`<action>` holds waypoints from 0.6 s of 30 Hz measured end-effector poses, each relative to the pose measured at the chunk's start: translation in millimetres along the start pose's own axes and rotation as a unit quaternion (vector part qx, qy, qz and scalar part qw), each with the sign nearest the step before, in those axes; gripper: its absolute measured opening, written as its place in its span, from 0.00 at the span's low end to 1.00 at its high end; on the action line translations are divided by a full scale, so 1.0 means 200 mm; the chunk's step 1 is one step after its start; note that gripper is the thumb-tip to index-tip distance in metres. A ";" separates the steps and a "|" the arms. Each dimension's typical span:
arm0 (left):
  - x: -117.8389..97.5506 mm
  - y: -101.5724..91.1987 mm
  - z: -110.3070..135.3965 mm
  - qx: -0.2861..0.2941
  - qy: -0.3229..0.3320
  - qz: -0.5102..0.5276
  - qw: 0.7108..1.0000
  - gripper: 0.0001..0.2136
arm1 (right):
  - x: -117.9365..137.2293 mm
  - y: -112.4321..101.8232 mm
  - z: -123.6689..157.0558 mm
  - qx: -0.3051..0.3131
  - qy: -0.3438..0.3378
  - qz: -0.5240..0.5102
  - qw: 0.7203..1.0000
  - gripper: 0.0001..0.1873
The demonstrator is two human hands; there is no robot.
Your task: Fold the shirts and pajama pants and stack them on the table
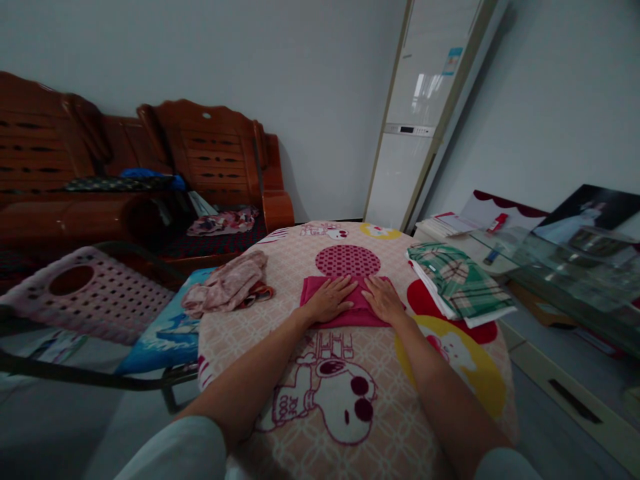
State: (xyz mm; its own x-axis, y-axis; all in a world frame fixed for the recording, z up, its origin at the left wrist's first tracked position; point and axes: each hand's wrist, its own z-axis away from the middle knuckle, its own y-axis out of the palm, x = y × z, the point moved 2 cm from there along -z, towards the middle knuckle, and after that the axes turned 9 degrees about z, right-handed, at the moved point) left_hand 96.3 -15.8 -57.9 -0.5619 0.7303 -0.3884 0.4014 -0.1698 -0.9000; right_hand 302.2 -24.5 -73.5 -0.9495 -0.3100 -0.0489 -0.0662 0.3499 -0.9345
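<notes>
A folded magenta cloth (313, 288) lies on a round table covered with a pink cartoon-print blanket (350, 373). My left hand (331, 297) rests flat on the cloth's left half, fingers stretched out. My right hand (383, 297) lies flat on its right half, fingers spread, almost touching the left one. Neither hand grips anything. A crumpled pale pink garment (227, 285) sits on the table's left edge. A folded stack of green plaid and white cloth (457, 283) lies at the right edge.
A pink perforated plastic stool (85, 293) and a blue cushion (160, 330) sit left of the table. Wooden sofas (215, 157) stand behind. A tall white air conditioner (423, 113) fills the corner. A glass-topped cabinet (560, 267) with papers runs along the right.
</notes>
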 end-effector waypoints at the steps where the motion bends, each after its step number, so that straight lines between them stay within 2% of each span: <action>1: 0.01 -0.01 0.00 -0.025 -0.007 0.011 1.000 0.30 | 0.00 0.00 0.00 -0.004 -0.002 0.000 1.000 0.28; 3: 0.04 -0.04 0.01 -0.077 -0.041 0.027 0.996 0.29 | 0.00 0.00 0.00 -0.009 -0.004 -0.002 1.000 0.28; 5: 0.08 -0.06 0.02 -0.093 -0.086 0.025 0.992 0.27 | 0.00 0.00 0.01 -0.010 -0.002 -0.003 1.000 0.28; 9: 0.16 -0.07 0.07 -0.029 -0.110 -0.017 0.993 0.28 | -0.01 0.01 0.01 -0.010 0.001 -0.002 1.000 0.29; 12: 0.17 -0.05 0.08 -0.004 -0.123 -0.031 0.992 0.30 | -0.01 0.01 0.01 -0.008 -0.006 -0.001 1.000 0.29; 15: 0.17 -0.05 0.08 -0.007 -0.138 -0.022 0.990 0.29 | -0.01 0.00 0.01 -0.011 -0.005 -0.009 1.000 0.29; 18: 0.18 -0.07 0.07 -0.043 -0.151 -0.004 0.988 0.26 | -0.02 0.00 0.01 -0.016 -0.001 -0.020 1.000 0.28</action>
State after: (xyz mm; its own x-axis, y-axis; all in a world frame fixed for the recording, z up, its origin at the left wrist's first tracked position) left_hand 59.4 3.7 -62.8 -0.7501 0.4986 -0.4345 0.4485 -0.0994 -0.8882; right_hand 306.1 -25.9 -75.0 -0.9452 -0.3264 -0.0118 -0.1146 0.3652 -0.9238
